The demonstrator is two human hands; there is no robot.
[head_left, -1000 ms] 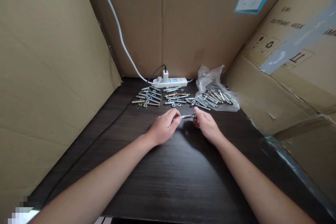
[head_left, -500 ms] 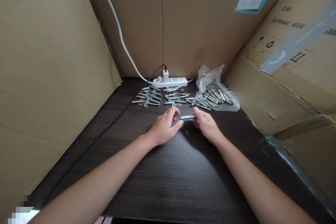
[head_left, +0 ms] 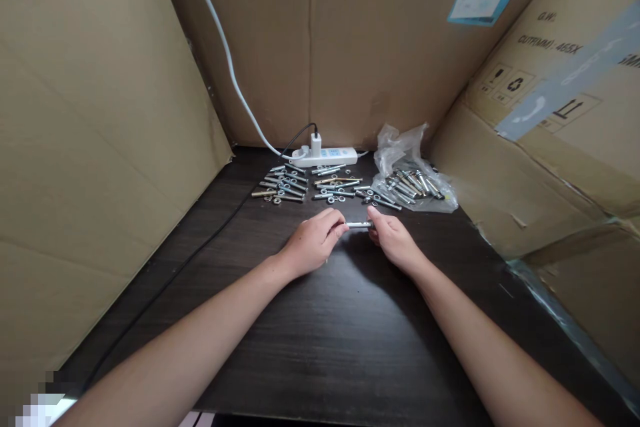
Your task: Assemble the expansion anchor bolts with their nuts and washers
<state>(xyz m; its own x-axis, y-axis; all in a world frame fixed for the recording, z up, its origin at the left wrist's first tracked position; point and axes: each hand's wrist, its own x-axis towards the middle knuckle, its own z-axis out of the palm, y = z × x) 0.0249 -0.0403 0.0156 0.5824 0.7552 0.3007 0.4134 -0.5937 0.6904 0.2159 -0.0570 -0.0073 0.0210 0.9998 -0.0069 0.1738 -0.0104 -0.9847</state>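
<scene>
A short silver bolt [head_left: 358, 224] lies level between my two hands, just above the dark wooden table [head_left: 320, 340]. My left hand [head_left: 315, 243] pinches its left end with closed fingers. The fingers of my right hand [head_left: 393, 240] are closed round its right end. Beyond my hands, several bolts, washers and nuts [head_left: 310, 185] lie in rows on the table.
A clear plastic bag [head_left: 413, 177] with several more bolts sits at the back right. A white power strip [head_left: 325, 157] with a plugged charger and white cable lies against the back cardboard wall. Cardboard walls close in on the left, back and right. A black cable runs along the left.
My left hand's fingers, which had come off the bolt half a second ago, have closed on its left end again. My right hand has kept its hold.
</scene>
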